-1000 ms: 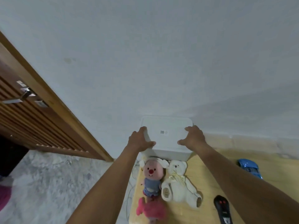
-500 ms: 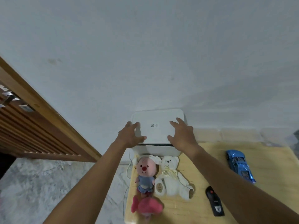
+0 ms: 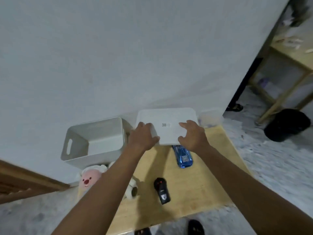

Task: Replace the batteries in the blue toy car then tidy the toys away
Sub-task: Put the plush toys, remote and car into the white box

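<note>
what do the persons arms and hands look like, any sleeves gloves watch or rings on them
Both forearms are bare as far as the frame shows, with no sleeve edge in view. The left hand and right hand wear no gloves. No watch, bracelet or band shows at either wrist. No ring is apparent, though the picture is too soft to rule out a thin one.

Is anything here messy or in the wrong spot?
The lid is off the white bin, held in both hands above the blue car. Two soft toys lie at the table's left edge, partly hidden by an arm. Nothing looks broken or spilled.
</note>
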Available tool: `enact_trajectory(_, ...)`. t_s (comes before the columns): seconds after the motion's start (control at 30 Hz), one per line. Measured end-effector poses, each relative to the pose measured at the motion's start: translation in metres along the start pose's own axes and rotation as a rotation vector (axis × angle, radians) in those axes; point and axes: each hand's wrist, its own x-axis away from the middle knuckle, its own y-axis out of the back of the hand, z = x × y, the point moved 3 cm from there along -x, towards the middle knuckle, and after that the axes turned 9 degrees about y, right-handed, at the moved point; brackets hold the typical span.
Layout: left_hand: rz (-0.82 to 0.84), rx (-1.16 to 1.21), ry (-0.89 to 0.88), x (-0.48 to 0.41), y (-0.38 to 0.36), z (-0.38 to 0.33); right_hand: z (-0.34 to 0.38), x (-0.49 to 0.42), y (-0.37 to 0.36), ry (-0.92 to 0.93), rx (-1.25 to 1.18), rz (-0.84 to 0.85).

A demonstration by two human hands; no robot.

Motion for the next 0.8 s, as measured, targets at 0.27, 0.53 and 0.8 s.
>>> enact_trajectory(0.27, 0.223, -0.122, -0.115, 0.045, -0.150, -0.186, -0.220, 0.092, 0.023, -0.349, -0.074, 0.012)
enact_trajectory(0.53, 0.366, -0.178, -0.102, 0.070, -0.235, -0.213, -0.302, 0.140, -0.014, -0.446, -0.091, 0.157)
enact_trajectory(0.8, 0.267, -0.166, -0.226, 0.071, -0.211, -0.189, -0.285, 0.130, -0.012, -0.418, 0.205, 0.076)
